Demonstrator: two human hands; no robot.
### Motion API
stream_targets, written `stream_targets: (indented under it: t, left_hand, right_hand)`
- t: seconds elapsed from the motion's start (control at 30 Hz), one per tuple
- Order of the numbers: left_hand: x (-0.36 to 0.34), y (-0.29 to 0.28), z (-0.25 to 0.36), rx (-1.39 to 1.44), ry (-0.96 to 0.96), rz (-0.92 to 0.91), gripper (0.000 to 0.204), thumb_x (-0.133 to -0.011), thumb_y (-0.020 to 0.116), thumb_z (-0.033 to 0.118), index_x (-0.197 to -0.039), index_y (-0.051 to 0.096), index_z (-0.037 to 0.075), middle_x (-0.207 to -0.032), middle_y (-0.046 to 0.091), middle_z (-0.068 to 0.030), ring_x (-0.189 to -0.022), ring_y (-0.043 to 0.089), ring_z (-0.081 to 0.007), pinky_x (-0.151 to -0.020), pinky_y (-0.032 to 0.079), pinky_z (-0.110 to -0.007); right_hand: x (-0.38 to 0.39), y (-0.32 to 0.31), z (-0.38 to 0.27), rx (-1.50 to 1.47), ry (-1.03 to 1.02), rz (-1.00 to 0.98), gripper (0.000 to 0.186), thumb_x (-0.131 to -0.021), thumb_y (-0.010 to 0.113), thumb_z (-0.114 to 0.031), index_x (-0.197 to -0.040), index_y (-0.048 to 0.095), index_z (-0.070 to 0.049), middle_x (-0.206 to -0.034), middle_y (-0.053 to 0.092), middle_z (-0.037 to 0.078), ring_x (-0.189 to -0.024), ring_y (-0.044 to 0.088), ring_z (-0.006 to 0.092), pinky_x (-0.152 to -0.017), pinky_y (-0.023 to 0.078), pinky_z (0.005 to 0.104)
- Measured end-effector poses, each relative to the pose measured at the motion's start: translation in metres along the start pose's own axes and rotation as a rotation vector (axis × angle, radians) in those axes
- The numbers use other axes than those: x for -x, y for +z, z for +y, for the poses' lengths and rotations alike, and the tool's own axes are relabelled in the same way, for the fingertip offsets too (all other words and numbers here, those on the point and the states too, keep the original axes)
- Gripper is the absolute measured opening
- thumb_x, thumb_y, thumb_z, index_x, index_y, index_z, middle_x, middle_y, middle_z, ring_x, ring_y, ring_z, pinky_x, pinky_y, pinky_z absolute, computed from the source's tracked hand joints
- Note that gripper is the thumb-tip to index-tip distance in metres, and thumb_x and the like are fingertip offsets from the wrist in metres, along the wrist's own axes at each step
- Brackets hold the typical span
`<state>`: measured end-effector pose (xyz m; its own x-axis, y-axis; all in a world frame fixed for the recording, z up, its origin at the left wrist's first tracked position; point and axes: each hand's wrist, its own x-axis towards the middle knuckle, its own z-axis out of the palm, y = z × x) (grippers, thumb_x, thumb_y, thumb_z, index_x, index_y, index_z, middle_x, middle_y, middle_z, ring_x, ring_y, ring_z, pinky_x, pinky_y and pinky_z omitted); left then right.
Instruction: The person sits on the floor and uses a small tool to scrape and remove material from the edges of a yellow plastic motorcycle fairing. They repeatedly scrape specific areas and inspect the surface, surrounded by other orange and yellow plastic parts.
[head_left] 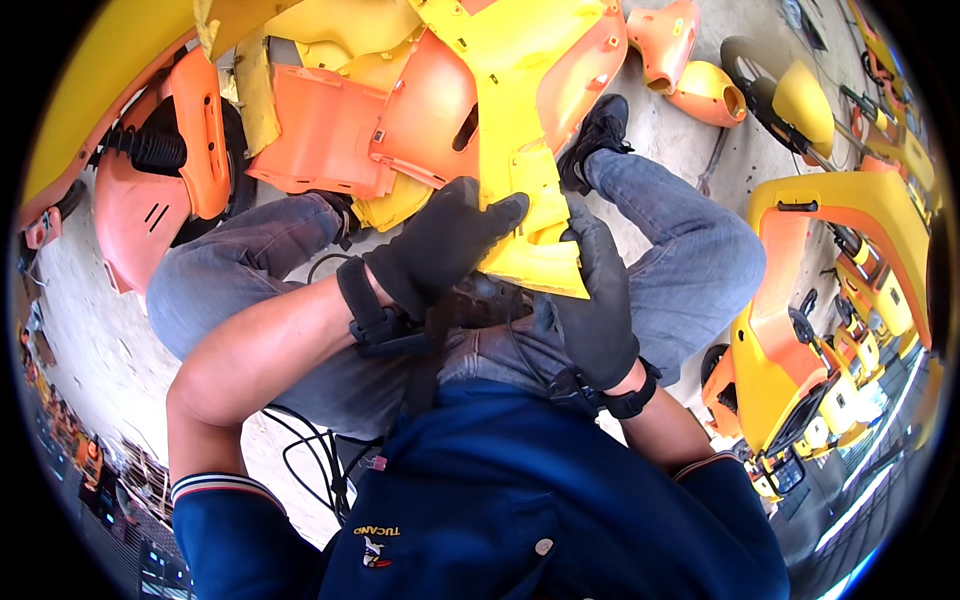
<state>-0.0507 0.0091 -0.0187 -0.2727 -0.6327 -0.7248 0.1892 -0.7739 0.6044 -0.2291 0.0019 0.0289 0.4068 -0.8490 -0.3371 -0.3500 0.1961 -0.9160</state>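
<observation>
A long yellow plastic body panel (512,110) stretches away from my lap, with its near end jagged and folded. My left hand (445,240), in a black glove, grips the left side of that near end, thumb lying over the top. On the opposite side my right hand (597,305), gloved too, wraps the edge, its fingers partly hidden. Orange curved panels (425,115) lie beyond my hands, beside and partly under the yellow one. A flatter orange panel (318,130) rests to their left, with more yellow pieces (397,203) beneath.
An orange fender (140,215) and a black wheel (235,150) stand at the left. Orange and yellow shells (705,95) lie at the far right on the concrete floor (655,140). Yellow scooter bodies (780,340) crowd the right side. Black cables (315,455) hang by my left leg.
</observation>
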Motion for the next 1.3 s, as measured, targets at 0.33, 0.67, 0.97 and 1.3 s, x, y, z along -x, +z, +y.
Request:
stream_targets:
  t: [0.33, 0.67, 0.97, 1.3]
  left_hand:
    - [-0.014, 0.004, -0.030, -0.003, 0.217, 0.063, 0.047, -0.095, 0.061, 0.041, -0.096, 0.054, -0.006, -0.079, 0.060, -0.0109, -0.070, 0.053, -0.0133, -0.060, 0.045, -0.031]
    - [-0.010, 0.008, -0.024, -0.067, 0.190, 0.080, 0.049, -0.095, 0.062, 0.041, -0.096, 0.054, -0.007, -0.084, 0.059, -0.0161, -0.074, 0.055, -0.0186, -0.065, 0.046, -0.035]
    - [-0.007, 0.011, -0.016, 0.131, 0.126, -0.001, 0.032, -0.099, 0.056, 0.028, -0.103, 0.059, -0.004, -0.089, 0.065, -0.0070, -0.077, 0.059, -0.0090, -0.067, 0.048, -0.028]
    - [-0.003, 0.013, -0.006, 0.343, 0.135, -0.080, 0.025, -0.102, 0.051, 0.020, -0.110, 0.059, -0.003, -0.096, 0.065, -0.0038, -0.083, 0.060, -0.0062, -0.072, 0.050, -0.027]
  right_hand:
    - [0.000, -0.001, 0.007, 0.109, -0.062, 0.058, 0.047, -0.085, 0.062, 0.005, -0.131, 0.050, 0.002, -0.113, 0.061, 0.012, -0.102, 0.061, 0.0196, -0.088, 0.049, 0.0311]
    - [-0.006, -0.006, 0.010, 0.239, -0.140, 0.113, 0.044, -0.081, 0.069, 0.000, -0.121, 0.051, 0.000, -0.100, 0.067, 0.013, -0.090, 0.067, 0.0227, -0.079, 0.052, 0.0324]
    - [-0.003, -0.003, 0.015, 0.142, -0.118, 0.142, 0.040, -0.085, 0.067, -0.002, -0.122, 0.052, 0.001, -0.101, 0.068, 0.013, -0.094, 0.067, 0.0212, -0.081, 0.052, 0.0317]
    - [-0.009, -0.006, 0.017, 0.167, -0.136, 0.164, 0.029, -0.092, 0.059, -0.004, -0.120, 0.056, 0.002, -0.104, 0.066, 0.013, -0.095, 0.065, 0.0210, -0.084, 0.052, 0.0322]
